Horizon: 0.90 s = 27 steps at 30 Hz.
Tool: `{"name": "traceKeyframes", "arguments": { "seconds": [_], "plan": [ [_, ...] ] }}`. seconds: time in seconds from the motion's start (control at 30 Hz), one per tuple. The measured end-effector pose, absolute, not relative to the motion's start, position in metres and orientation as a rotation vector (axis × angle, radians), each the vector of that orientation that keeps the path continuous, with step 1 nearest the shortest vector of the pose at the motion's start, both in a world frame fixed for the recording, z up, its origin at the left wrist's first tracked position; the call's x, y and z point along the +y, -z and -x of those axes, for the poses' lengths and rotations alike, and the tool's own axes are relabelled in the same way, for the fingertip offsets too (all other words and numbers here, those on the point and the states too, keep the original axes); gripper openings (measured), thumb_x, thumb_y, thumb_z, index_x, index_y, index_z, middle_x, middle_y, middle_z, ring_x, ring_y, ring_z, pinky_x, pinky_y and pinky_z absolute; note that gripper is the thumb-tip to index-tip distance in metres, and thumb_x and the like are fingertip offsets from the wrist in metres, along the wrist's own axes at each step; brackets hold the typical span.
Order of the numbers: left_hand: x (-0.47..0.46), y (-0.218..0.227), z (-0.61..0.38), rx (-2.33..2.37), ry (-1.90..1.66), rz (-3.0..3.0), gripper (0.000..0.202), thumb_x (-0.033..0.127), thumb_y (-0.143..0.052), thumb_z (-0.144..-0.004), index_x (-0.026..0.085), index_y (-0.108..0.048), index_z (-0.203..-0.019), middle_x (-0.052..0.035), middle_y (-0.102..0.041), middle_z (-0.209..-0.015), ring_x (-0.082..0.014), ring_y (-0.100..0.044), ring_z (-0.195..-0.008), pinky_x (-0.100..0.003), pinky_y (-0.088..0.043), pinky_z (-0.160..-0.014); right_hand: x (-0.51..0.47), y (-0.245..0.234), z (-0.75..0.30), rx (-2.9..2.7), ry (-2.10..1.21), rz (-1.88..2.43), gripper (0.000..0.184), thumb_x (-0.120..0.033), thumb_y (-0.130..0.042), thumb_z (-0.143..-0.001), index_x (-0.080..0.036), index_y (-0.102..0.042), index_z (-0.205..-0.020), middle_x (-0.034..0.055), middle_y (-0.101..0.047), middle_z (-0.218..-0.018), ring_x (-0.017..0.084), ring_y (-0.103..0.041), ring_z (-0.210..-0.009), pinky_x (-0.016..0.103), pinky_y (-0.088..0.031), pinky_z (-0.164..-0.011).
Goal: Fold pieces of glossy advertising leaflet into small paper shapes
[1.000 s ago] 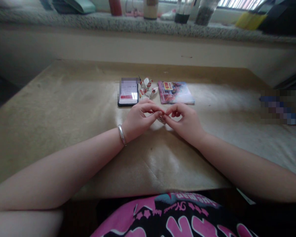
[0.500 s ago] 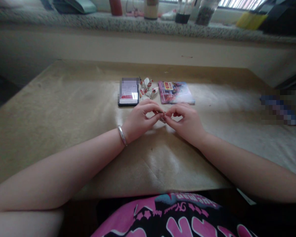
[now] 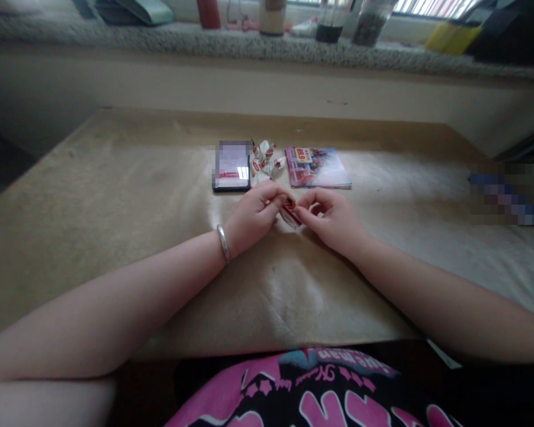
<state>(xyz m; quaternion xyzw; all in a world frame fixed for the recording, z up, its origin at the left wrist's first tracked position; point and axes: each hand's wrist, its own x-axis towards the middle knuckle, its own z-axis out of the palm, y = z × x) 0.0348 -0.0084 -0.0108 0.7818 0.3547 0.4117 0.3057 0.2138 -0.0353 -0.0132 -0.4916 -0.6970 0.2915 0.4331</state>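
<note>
Both hands meet over the middle of the table, pinching a small red-and-white wrapper [image 3: 291,217] between them. My left hand [image 3: 258,213], with a silver bangle on its wrist, grips the wrapper's upper left side. Thumb and fingertips of my right hand [image 3: 331,214] close on its right edge. Something dark shows at the top of the wrapper, too small to make out. Just beyond my left hand lie crumpled red-and-white wrappers [image 3: 271,166].
A phone [image 3: 232,166] with its screen lit lies left of the crumpled wrappers. To their right is a colourful booklet [image 3: 320,168]. Bottles and jars [image 3: 273,16] line the granite windowsill [image 3: 231,44] behind the table [image 3: 115,196]. A partly blurred bluish item [image 3: 507,198] is at the far right.
The wrapper between my hands has come into fuller view, its red-and-white face now hanging below the fingertips. My fingers have shifted a little apart along it.
</note>
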Motion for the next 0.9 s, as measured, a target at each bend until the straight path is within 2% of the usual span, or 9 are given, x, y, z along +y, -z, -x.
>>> {"name": "traceKeyframes", "arguments": {
  "seconds": [0.07, 0.13, 0.2, 0.3, 0.5, 0.6, 0.77, 0.9],
  "plan": [
    [-0.006, 0.014, -0.035, 0.879, -1.064, -1.914, 0.017, 0.030, -0.048, -0.093, 0.018, -0.061, -0.096, -0.0010, -0.062, -0.083, -0.0122, -0.059, -0.074, -0.023, -0.048, -0.069, -0.031, 0.017, -0.215, -1.671, -0.803, 1.214, 0.014, -0.033, -0.066, -0.075, -0.020, -0.061, -0.073, -0.0015, -0.062, -0.065, 0.011, -0.052, -0.055, 0.025, -0.039, -0.051],
    [-0.004, 0.018, -0.035, 0.797, -1.017, -1.760, 0.024, 0.031, -0.060, -0.087, 0.019, -0.055, -0.107, 0.0001, -0.062, -0.084, -0.0106, -0.060, -0.070, -0.021, -0.048, -0.063, -0.027, 0.020, -0.216, -1.594, -0.906, 1.175, 0.019, -0.037, -0.067, -0.074, -0.020, -0.059, -0.073, -0.0020, -0.062, -0.064, 0.011, -0.055, -0.056, 0.025, -0.042, -0.054],
    [-0.002, 0.022, -0.036, 0.754, -0.965, -1.692, 0.030, 0.025, -0.067, -0.080, 0.018, -0.053, -0.106, 0.0005, -0.062, -0.082, -0.0106, -0.061, -0.071, -0.021, -0.049, -0.064, -0.023, 0.023, -0.218, -1.542, -1.002, 1.147, 0.024, -0.041, -0.070, -0.072, -0.020, -0.058, -0.073, -0.0020, -0.063, -0.064, 0.012, -0.057, -0.057, 0.026, -0.045, -0.056],
    [-0.001, 0.024, -0.037, 0.777, -0.958, -1.672, 0.025, 0.017, -0.065, -0.079, 0.016, -0.054, -0.102, 0.0004, -0.063, -0.081, -0.0108, -0.063, -0.073, -0.022, -0.050, -0.066, -0.021, 0.024, -0.218, -1.524, -1.080, 1.138, 0.030, -0.046, -0.074, -0.069, -0.020, -0.058, -0.074, -0.0008, -0.066, -0.067, 0.013, -0.060, -0.058, 0.027, -0.047, -0.057],
    [-0.006, 0.016, -0.039, 0.830, -0.941, -1.684, 0.029, 0.011, -0.062, -0.079, 0.017, -0.053, -0.106, 0.0048, -0.058, -0.072, -0.0075, -0.058, -0.060, -0.018, -0.045, -0.053, -0.022, 0.024, -0.217, -1.510, -1.118, 1.195, 0.038, -0.050, -0.077, -0.065, -0.020, -0.057, -0.076, -0.0018, -0.063, -0.061, 0.012, -0.057, -0.051, 0.025, -0.044, -0.049],
    [-0.007, 0.016, -0.040, 0.851, -0.961, -1.658, 0.036, 0.007, -0.063, -0.076, 0.019, -0.046, -0.106, 0.0055, -0.058, -0.075, -0.0066, -0.058, -0.059, -0.017, -0.044, -0.052, -0.023, 0.025, -0.216, -1.514, -1.118, 1.230, 0.035, -0.046, -0.077, -0.066, -0.021, -0.055, -0.074, -0.0035, -0.060, -0.057, 0.012, -0.055, -0.049, 0.025, -0.042, -0.047],
    [-0.006, 0.018, -0.040, 1.004, -0.921, -1.825, 0.029, 0.009, -0.063, -0.077, 0.019, -0.044, -0.096, 0.0065, -0.056, -0.072, -0.0069, -0.056, -0.062, -0.017, -0.044, -0.057, -0.024, 0.022, -0.217, -1.724, -0.859, 1.399, 0.008, -0.027, -0.068, -0.075, -0.019, -0.066, -0.075, 0.0001, -0.068, -0.068, 0.013, -0.058, -0.058, 0.026, -0.043, -0.056],
    [-0.004, 0.019, -0.039, 1.123, -0.894, -2.021, 0.026, 0.011, -0.063, -0.078, 0.018, -0.047, -0.097, 0.0046, -0.058, -0.074, -0.0088, -0.057, -0.065, -0.020, -0.044, -0.061, -0.026, 0.018, -0.217, -1.855, -0.770, 1.459, 0.017, -0.032, -0.063, -0.081, -0.018, -0.072, -0.081, 0.0027, -0.071, -0.075, 0.015, -0.060, -0.064, 0.028, -0.044, -0.060]
  ]
}}
